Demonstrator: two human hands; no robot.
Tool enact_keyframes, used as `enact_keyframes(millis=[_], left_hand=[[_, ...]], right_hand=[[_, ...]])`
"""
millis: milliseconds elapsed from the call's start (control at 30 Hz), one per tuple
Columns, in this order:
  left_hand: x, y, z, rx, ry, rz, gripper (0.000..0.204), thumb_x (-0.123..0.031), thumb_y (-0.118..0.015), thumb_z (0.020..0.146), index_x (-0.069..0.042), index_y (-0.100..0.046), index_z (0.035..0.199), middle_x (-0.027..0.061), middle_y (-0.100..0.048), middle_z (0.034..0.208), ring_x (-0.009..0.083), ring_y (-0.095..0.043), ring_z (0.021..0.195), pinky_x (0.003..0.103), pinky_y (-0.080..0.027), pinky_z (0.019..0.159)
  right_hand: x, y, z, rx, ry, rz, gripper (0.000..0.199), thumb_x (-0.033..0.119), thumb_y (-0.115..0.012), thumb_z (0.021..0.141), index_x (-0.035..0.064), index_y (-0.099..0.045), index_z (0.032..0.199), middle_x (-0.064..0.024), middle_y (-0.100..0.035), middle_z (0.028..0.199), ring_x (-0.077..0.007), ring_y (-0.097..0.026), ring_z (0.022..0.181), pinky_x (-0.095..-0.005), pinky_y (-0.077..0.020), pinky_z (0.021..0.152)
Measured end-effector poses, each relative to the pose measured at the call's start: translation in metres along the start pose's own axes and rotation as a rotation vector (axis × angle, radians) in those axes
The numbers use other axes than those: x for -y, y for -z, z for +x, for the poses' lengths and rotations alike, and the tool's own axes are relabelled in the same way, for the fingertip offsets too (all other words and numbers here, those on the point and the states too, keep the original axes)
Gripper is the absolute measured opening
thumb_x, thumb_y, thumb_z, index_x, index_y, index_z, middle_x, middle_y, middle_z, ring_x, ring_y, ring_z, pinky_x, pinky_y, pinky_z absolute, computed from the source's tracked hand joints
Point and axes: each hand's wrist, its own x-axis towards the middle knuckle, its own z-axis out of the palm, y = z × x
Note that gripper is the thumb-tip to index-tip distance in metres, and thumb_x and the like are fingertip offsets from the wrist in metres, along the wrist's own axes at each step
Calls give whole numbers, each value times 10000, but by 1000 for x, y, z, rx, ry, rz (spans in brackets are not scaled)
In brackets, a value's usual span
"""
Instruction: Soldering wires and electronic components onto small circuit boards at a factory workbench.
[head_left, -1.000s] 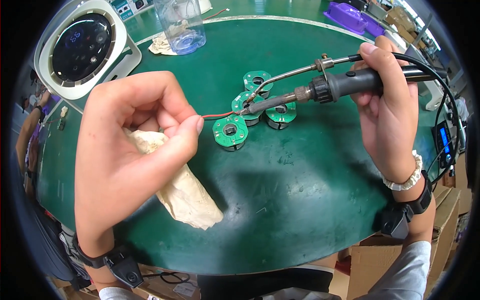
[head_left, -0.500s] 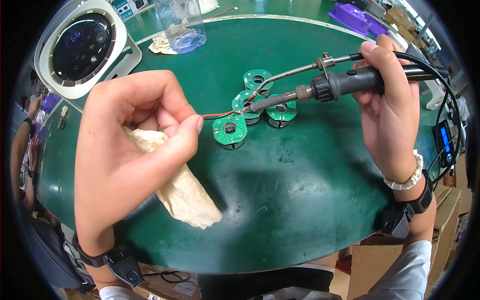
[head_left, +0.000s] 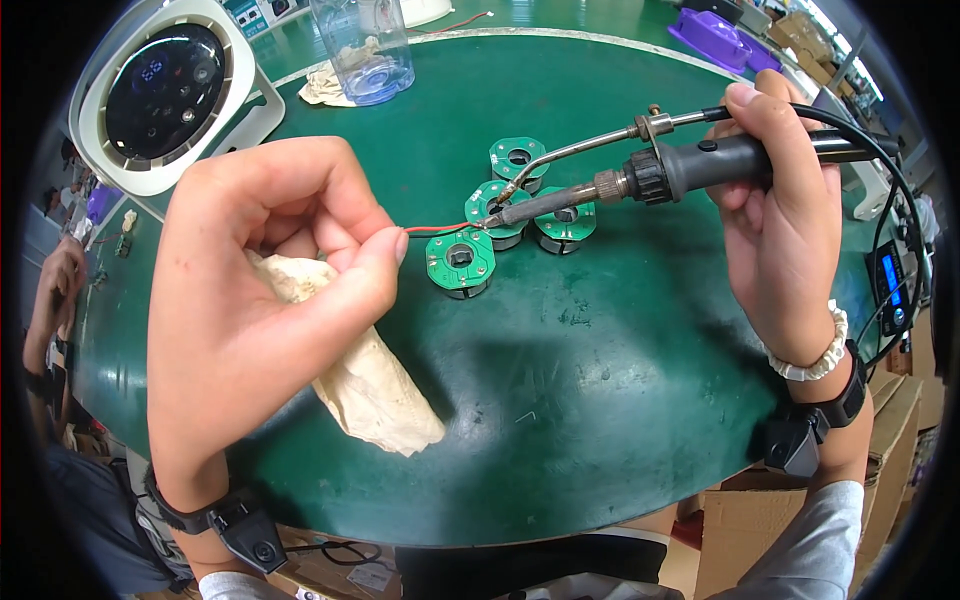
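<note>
My left hand pinches a red and black wire pair between thumb and forefinger. A crumpled cream cloth is tucked in the same palm and hangs to the table. In my right hand is a soldering iron with a thin metal feed tube clamped to it. The iron's tip and the tube's end meet the wire ends at the edge of the middle round green circuit board. Close around it sit more such boards: one behind, one at right, one in front.
A white round fan with a dark display stands at the back left, beside a clear blue plastic jar. Purple plastic parts lie at the back right. Another person's hand shows at the left edge. A soldering station glows at right.
My hands and the soldering iron keep almost the same place, tip still at the middle board. At the left edge the other person's hand has shifted.
</note>
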Motion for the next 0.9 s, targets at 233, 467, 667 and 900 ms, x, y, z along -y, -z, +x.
enact_keyframes(millis=[233, 467, 667, 900], left_hand=[[-2, 2, 1, 26, 15, 15, 100, 43, -559, 713, 0, -485, 660, -18, -479, 556, 9, -443, 494, 141, -321, 457], [-1, 1, 0, -11, -7, -1, 102, 39, -561, 713, 0, -484, 659, -17, -480, 561, 11, -449, 502, 142, -324, 461], [-3, 1, 0, 7, 11, 8, 100, 45, -563, 712, 1, -483, 669, -15, -476, 561, 15, -450, 504, 144, -332, 467], [-3, 1, -2, 2, 23, 9, 104, 52, -557, 708, 0, -478, 665, -13, -476, 557, 16, -448, 496, 145, -332, 463]], right_hand=[[-1, 2, 1, -35, -22, -10, 152, 164, -530, 818, 117, -435, 710, 49, -407, 571, 10, -283, 436, -143, -234, 416], [-6, 7, 4, -54, -80, 67, 163, 162, -532, 817, 116, -429, 700, 44, -411, 575, 6, -303, 444, -145, -243, 419], [-3, 4, 0, -10, -31, 58, 167, 166, -532, 818, 113, -433, 694, 40, -419, 578, 3, -308, 442, -147, -245, 418], [-4, 9, 3, -15, -66, 67, 153, 166, -535, 815, 99, -457, 702, 35, -427, 579, -3, -302, 435, -151, -245, 421]])
